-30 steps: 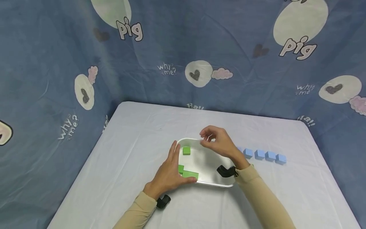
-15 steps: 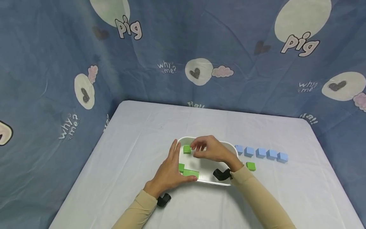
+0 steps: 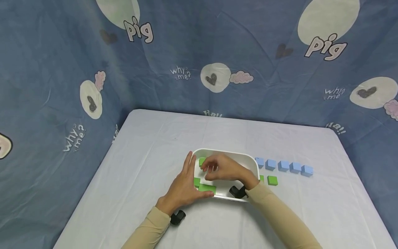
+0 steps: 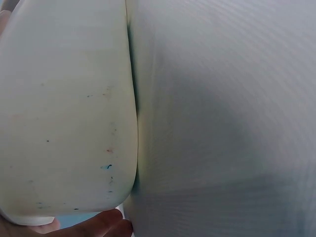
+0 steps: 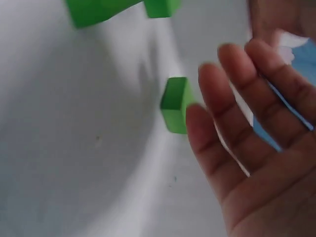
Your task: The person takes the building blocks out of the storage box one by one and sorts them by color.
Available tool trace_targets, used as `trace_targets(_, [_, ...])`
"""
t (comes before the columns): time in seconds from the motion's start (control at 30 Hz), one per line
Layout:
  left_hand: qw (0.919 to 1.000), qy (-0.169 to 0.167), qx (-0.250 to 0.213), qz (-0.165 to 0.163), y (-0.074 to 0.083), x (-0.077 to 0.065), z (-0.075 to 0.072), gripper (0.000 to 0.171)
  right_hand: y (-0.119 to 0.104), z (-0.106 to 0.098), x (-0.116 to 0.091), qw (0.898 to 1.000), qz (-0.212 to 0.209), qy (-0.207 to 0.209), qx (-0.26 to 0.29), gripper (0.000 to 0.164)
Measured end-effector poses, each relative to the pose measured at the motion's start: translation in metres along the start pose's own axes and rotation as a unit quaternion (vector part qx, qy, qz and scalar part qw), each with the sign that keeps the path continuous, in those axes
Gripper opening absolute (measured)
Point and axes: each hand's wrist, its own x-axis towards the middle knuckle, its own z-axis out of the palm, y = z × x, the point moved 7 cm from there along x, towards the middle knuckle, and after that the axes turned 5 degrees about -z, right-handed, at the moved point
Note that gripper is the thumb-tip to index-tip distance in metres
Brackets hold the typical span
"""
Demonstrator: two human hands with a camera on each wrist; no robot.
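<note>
Right hand [image 3: 225, 168], centre of head view: fingers loosely bent, partly spread, nothing held; it hung over the white, round-cornered, plastic-looking tub [image 3: 240, 159], lower centre. Small green rectangular block [image 3: 201, 161], in tub's upper left, sat just beside the fingertips; contact unclear. Left hand [image 3: 183, 188]: fingers extended along tub's left end, thumb at its lower rim. Second green block [image 3: 196, 182] and long green block [image 3: 207, 188] lay in tub's lower left. Right of tub: two green blocks [image 3: 272, 180] below five light-blue cubes [image 3: 283, 166], all on white cloth [image 3: 158, 148].
</note>
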Motion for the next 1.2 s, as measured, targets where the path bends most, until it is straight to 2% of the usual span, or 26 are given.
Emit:
trace_targets(0.23, [1.0, 0.003, 0.006, 0.002, 0.002, 0.0, -0.001, 0.143, 0.002, 0.016, 0.002, 0.999, 0.02, -0.047, -0.008, 0.027])
trace_targets(0.63, [1.0, 0.004, 0.004, -0.003, 0.001, 0.0, -0.003, 0.143, 0.013, 0.031, 0.004, 0.994, 0.049, -0.088, -0.051, 0.03])
trace_targets(1.2, [1.0, 0.002, 0.006, 0.003, 0.002, 0.0, -0.001, 0.142, 0.013, 0.038, 0.006, 0.985, 0.022, -0.116, -0.13, 0.037])
